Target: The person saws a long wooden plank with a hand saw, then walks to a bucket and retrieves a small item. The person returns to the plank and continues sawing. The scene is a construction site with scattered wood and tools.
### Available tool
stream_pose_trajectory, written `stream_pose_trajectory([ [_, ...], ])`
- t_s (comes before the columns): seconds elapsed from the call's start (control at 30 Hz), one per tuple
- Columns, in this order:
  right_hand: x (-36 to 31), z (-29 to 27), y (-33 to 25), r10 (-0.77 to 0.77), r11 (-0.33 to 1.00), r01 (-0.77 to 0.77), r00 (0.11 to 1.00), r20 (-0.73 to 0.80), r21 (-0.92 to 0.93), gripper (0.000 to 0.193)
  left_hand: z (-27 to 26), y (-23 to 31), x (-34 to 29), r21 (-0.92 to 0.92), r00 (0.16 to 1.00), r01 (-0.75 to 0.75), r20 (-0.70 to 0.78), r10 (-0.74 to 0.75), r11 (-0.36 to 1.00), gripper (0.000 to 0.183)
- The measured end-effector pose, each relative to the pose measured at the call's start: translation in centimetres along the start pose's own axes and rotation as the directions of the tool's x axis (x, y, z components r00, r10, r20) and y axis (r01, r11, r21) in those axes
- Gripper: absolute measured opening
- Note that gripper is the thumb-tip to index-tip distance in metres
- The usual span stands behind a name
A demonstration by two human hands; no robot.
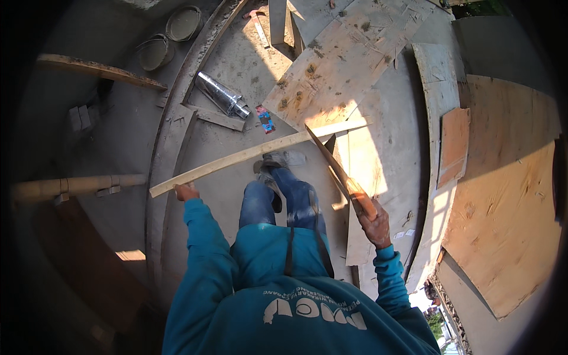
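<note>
My left hand (187, 191) is closed around the near-left end of a long, pale wooden batten (236, 157). The batten slants up to the right, its far end over the plywood sheet (337, 65). In my right hand (377, 225) is the wooden handle of a handsaw (338, 167). The saw's blade points away from me, and its tip overlaps the batten toward the right end. Whether the teeth touch the wood I cannot tell. My shoe (284, 158) is just below the batten's middle.
A silver foil-like roll (222, 94) and a small blue-and-red packet (264, 119) lie beyond the batten. A red-ended hand tool (258, 29) lies farther off. Two buckets (155, 53) stand at upper left. Large plywood panels (503, 189) lean at right; a bamboo pole (77, 186) is at left.
</note>
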State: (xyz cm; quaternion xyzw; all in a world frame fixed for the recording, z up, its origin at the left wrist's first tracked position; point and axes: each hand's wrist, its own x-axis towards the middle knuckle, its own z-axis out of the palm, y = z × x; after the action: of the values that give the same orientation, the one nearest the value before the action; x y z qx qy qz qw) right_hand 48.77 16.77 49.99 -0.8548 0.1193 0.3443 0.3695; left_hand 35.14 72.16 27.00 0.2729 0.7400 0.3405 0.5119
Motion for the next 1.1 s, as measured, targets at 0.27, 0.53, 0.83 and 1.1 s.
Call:
stream_pose_trajectory([
  [0.27, -1.4, 3.7, 1.3, -0.068, 0.997, 0.066, 0.997, -0.041, -0.049, 0.022, -7.5, -5.9, 2.2, 0.072, 0.976, 0.199, -0.108, -0.19, 0.977, 0.052],
  [0.53, -3.6, 10.0, 1.4, -0.155, 0.977, 0.142, 0.985, -0.072, -0.16, 0.024, -12.8, -11.2, 7.4, 0.041, 0.956, 0.277, 0.085, -0.279, 0.96, 0.053],
  [0.83, -3.4, 12.9, -0.1, -0.089, 0.93, 0.068, 0.995, -0.042, -0.361, 0.03, -16.1, -15.8, 9.8, -0.072, 0.923, 0.384, 0.028, -0.383, 0.921, 0.057],
  [1.1, -2.1, 13.5, -0.9, -0.116, 0.913, 0.129, 0.992, 0.056, -0.388, 0.034, -15.8, -19.1, 12.2, -0.089, 0.93, 0.366, 0.041, -0.364, 0.926, 0.06],
])
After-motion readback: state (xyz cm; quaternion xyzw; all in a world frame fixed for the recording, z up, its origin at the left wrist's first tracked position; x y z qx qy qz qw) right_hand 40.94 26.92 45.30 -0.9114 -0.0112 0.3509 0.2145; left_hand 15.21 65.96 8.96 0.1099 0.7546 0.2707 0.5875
